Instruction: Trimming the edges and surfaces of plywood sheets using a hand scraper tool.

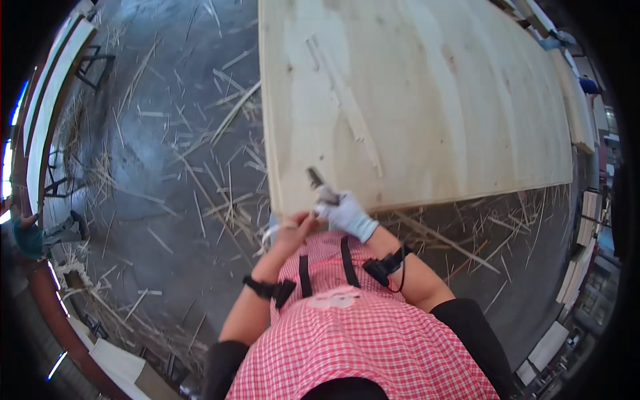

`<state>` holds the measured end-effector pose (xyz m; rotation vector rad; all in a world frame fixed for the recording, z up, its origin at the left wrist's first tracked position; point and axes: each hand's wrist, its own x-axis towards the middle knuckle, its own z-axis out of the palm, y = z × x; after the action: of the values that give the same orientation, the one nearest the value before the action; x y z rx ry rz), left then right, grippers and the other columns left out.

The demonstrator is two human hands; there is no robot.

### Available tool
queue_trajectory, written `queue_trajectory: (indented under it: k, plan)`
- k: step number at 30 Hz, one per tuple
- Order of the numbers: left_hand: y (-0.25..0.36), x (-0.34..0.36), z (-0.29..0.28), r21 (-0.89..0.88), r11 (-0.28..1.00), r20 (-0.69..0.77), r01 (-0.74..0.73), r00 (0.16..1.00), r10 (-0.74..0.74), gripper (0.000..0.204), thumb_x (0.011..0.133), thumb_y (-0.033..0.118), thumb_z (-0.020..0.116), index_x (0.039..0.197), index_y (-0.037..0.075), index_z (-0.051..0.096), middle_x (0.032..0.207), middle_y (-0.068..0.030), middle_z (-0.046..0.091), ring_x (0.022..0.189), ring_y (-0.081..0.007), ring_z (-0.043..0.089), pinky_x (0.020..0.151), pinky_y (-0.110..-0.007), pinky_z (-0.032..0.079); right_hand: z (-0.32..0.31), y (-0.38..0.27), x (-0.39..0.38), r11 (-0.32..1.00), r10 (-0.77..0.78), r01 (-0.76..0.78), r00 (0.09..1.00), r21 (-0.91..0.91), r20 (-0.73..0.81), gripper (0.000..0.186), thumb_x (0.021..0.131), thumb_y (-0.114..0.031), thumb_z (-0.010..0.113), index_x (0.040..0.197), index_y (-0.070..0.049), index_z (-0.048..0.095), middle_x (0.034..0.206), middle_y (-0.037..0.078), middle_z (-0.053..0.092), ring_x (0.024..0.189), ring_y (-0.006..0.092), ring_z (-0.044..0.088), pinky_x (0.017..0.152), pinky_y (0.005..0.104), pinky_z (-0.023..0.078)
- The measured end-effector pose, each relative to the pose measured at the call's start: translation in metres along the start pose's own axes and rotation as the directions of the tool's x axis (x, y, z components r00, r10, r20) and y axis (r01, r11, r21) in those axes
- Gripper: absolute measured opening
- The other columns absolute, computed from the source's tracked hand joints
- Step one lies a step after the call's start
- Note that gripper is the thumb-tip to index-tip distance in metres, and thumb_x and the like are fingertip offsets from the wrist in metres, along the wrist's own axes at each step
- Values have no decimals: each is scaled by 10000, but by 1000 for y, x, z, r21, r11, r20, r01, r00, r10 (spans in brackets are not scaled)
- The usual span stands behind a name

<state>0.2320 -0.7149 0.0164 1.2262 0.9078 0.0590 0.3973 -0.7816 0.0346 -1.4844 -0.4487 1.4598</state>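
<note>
My right hand [339, 212], in a white glove, grips a dark-tipped hand tool [317, 179] at the near edge of a large pale plywood sheet [453, 100]. My bare left hand [295, 228] is closed just left and below it, with a thin pale strip [271, 235] at its fingers; exactly what it pinches is too small to make out. A narrow loose wood strip [343, 100] lies on the sheet above my hands. A pink checked apron [360, 333] covers my front.
Wood offcuts [227, 120] litter the grey floor [153, 200]. Long boards on a metal stand [60, 87] run along the left, where a person in teal [30, 237] is partly visible. Stacked timber [580, 247] lines the right.
</note>
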Motion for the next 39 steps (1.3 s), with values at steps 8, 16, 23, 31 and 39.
queue_trajectory:
  k: [8, 16, 23, 31, 39]
  plan:
    - [-4, 40, -30, -35, 949, 155, 312, 940, -304, 266, 888, 227, 497, 864, -12, 611, 637, -85, 625, 507, -127, 571, 442, -247, 440, 10, 14, 7, 922, 211, -2, 839, 387, -501, 172, 832, -156, 641, 973, -75, 586, 659, -26, 544, 525, 72, 513, 472, 239, 432]
    - [-32, 61, 9, -266, 917, -11, 298, 950, -312, 245, 876, 209, 460, 878, 0, 588, 588, -80, 605, 425, -120, 528, 380, -235, 377, -19, 20, 49, 837, 108, 325, 691, 440, -715, 117, 844, -168, 623, 910, -107, 549, 591, -30, 479, 421, 80, 454, 403, 254, 413]
    - [-37, 61, 34, -347, 888, -137, 301, 921, -366, 250, 861, 170, 449, 836, -36, 587, 555, -102, 593, 388, -150, 503, 390, -266, 414, -18, 15, 115, 880, 22, 362, 615, 307, -788, 128, 834, -165, 636, 844, -104, 523, 558, -25, 465, 377, 78, 428, 358, 269, 398]
    - [-49, 72, 41, -338, 914, -204, 225, 931, -304, 268, 860, 184, 458, 763, -21, 600, 516, -82, 566, 388, -143, 496, 376, -258, 385, -16, 43, 175, 971, -190, 226, 546, -75, -816, 148, 813, -160, 641, 791, -65, 530, 572, 19, 532, 394, 118, 492, 355, 300, 413]
    - [-23, 76, -13, -711, 557, 293, 429, 901, -319, 210, 893, 221, 471, 890, 37, 573, 492, 35, 370, 386, -63, 315, 350, -216, 234, -1, 29, 178, 850, -507, 79, 386, -520, -770, 196, 763, -196, 658, 782, -19, 575, 619, 38, 591, 500, 170, 574, 489, 341, 471]
